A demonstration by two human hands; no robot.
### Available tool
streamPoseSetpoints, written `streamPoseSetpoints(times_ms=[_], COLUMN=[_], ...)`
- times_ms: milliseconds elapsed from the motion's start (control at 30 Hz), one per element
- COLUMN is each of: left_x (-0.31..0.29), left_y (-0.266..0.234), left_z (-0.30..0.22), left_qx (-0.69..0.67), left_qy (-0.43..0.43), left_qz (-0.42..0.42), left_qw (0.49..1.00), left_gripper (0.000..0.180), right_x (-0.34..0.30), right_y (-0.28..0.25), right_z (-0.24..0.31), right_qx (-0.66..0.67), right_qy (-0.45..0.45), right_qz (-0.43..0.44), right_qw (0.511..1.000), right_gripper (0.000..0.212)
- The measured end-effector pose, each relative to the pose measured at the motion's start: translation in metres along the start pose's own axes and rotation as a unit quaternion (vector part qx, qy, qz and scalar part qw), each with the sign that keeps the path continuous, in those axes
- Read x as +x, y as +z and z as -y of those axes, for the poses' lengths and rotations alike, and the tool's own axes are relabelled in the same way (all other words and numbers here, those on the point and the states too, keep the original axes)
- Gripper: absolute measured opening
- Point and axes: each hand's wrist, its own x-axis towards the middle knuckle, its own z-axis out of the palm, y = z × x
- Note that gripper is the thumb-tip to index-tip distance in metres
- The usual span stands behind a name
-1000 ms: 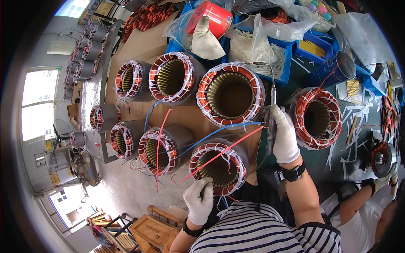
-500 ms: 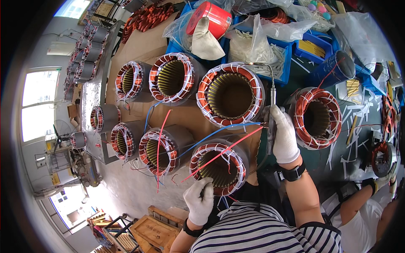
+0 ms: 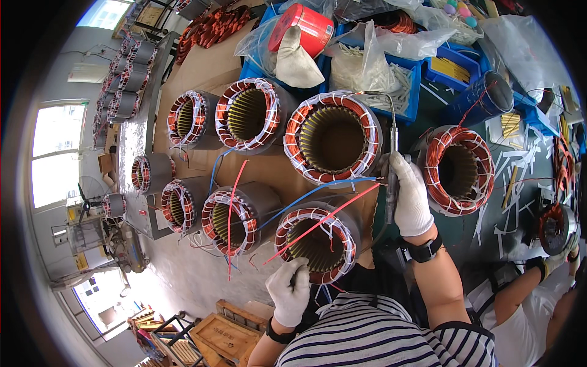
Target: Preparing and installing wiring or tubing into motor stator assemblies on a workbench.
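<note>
In a white glove, my right hand (image 3: 412,199) is closed round the handle of a hand torch (image 3: 392,144) with a thin bent metal nozzle. Its tip reaches the upper rim of the large motor stator (image 3: 295,145), where orange windings are laced with white cord. My left hand (image 3: 288,293), also gloved, has its fingers curled together at the left lower rim of a nearer stator (image 3: 348,260). Whether something small is pinched there is hidden. A red sleeved lead (image 3: 324,222) and a blue lead (image 3: 299,200) run between the hands.
More stators (image 3: 244,114) stand to the left, and another stator (image 3: 433,189) lies right of my right hand. Blue bins (image 3: 414,92) with plastic bags, a red can (image 3: 312,27) and a loose glove (image 3: 296,64) are behind. A co-worker's arm (image 3: 513,300) is at right.
</note>
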Motion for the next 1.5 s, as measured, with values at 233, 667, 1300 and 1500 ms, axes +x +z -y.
streamPoseSetpoints(times_ms=[233, 667, 1300, 1500], left_x=[0.0003, 0.0007, 0.0004, -0.0001], left_y=[0.0004, 0.0011, 0.0017, 0.0014], left_z=[-0.0023, -0.0004, -0.0023, -0.0018], left_qx=[-0.003, 0.001, 0.016, 0.013], left_qy=[-0.008, 0.002, -0.01, -0.012], left_qz=[0.002, -0.007, 0.001, 0.002], left_qw=[1.0, 1.0, 1.0, 1.0], left_gripper=[0.009, 0.01, 0.009, 0.009], right_x=[0.003, 0.0018, 0.0021, 0.003], right_y=[-0.0005, -0.0008, -0.0008, 0.0023], right_z=[-0.0038, -0.0027, -0.0022, -0.004], right_qx=[0.003, -0.013, 0.0, 0.03], right_qy=[-0.006, -0.008, 0.012, 0.005], right_qz=[-0.007, 0.008, 0.005, -0.007], right_qw=[1.0, 1.0, 1.0, 1.0], right_gripper=[0.025, 0.027, 0.026, 0.017])
